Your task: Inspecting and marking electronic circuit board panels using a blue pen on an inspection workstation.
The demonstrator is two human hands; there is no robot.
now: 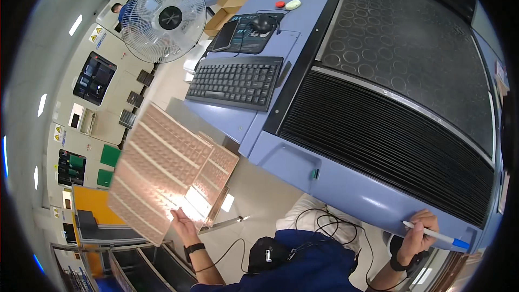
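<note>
At the lower left, my left hand (184,225) is closed on the near edge of a copper-coloured panel (157,162) patterned with pale stripes. The panel tilts, and light glares off its lower right part. More copper-coloured sheet (219,166) shows at its right edge; whether it is a separate piece I cannot tell. On the right, the fingers of my right hand (420,233) close round a white marker pen (440,236) with a blue end. That hand is beside the front edge of a blue machine bench (351,189).
Black ribbed strip (384,140) and dark ring-patterned surface (405,43) fill the bench top. Left of them lie a keyboard (235,80) and a mouse (264,23). A fan (170,19) stands farther left. Near my left arm is a compartmented rack (146,270). A cable hangs across my front.
</note>
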